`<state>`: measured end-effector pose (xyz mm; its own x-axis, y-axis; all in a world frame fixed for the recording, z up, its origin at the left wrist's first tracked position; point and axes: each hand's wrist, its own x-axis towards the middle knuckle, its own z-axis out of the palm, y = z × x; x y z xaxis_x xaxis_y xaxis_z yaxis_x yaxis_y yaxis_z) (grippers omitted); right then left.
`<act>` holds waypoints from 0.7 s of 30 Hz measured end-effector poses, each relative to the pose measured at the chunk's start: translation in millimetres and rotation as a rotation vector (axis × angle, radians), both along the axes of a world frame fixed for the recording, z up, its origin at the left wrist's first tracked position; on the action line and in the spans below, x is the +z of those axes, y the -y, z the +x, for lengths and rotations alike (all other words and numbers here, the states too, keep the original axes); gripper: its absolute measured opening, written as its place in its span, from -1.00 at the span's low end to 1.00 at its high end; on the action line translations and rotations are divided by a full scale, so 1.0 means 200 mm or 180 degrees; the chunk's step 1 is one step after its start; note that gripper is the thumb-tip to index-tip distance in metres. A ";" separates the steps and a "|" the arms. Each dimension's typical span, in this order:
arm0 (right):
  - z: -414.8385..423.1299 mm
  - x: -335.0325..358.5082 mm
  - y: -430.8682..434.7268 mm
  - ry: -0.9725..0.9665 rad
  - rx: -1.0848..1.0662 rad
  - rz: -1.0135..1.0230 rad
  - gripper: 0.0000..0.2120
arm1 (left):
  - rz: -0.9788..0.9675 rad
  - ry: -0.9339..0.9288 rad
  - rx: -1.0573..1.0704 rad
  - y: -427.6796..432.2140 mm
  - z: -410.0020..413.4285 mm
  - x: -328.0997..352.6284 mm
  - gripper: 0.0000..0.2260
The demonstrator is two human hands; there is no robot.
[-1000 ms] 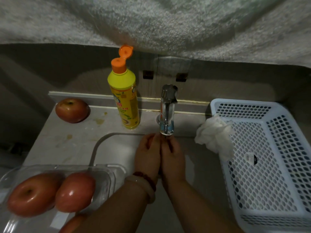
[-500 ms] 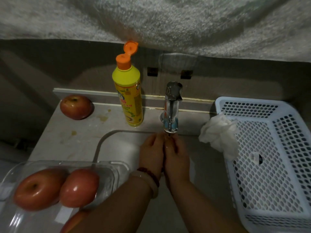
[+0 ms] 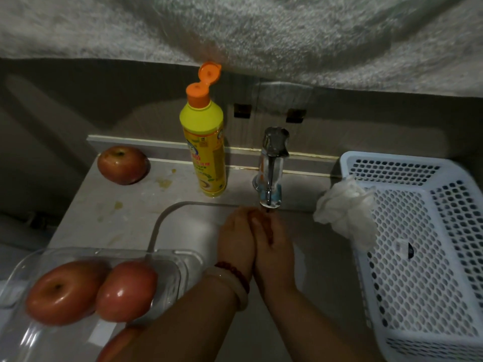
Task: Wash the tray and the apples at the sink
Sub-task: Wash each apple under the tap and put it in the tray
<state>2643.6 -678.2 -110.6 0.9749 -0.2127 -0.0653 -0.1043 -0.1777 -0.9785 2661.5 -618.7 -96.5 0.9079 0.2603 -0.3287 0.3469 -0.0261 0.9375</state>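
While the two hands are pressed side by side under the spout, the left hand (image 3: pixel 236 237) and the right hand (image 3: pixel 274 239) cup something small and reddish (image 3: pixel 264 226) between them; it shows only in the narrow gap, and I cannot tell whether it is an apple. Both hands have their fingers curled inward around it, directly below the outlet of the chrome tap (image 3: pixel 273 163). The left wrist carries a pale bangle (image 3: pixel 230 286) and a dark red bead bracelet (image 3: pixel 235 273). The hands are over the basin of the grey sink (image 3: pixel 183 231).

At the lower left, the clear rectangular plastic tray (image 3: pixel 183 262) stands on the edge of the counter and holds two red apples (image 3: pixel 62 291) that touch each other. Part of another red apple (image 3: pixel 117 343) shows at the bottom edge, beside the left forearm. One more single red apple (image 3: pixel 122 164) lies on the pale counter (image 3: pixel 125 218) at the back left corner. Between it and the tap stands a yellow dish soap bottle (image 3: pixel 206 152), upright, with its orange flip cap open. To the right of the sink is a white perforated plastic basket (image 3: pixel 418 257), and a crumpled white cloth (image 3: pixel 345 212) hangs over its near left rim.
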 end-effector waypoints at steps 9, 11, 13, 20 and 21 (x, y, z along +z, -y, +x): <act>0.06 0.04 0.03 -0.1086 -0.0480 0.1153 -0.81 | -0.1465 -0.0719 0.0419 -0.02 -0.02 0.01 -0.68; 0.09 0.07 0.02 -0.1787 -0.0639 0.2096 -0.85 | -0.1475 -0.0640 0.0550 -0.01 -0.02 0.03 -0.76; 0.08 0.07 0.01 -0.1519 -0.0422 0.2016 -0.86 | -0.1412 -0.0610 0.0610 -0.01 0.00 0.03 -0.73; -0.02 -0.02 0.01 0.1087 0.0476 -0.1180 -0.73 | -0.2019 -0.0511 0.0107 -0.05 0.01 0.05 -0.53; -0.03 -0.03 0.01 0.1245 0.0564 -0.1332 -0.71 | -0.2168 -0.0518 0.0039 -0.05 0.01 0.05 -0.55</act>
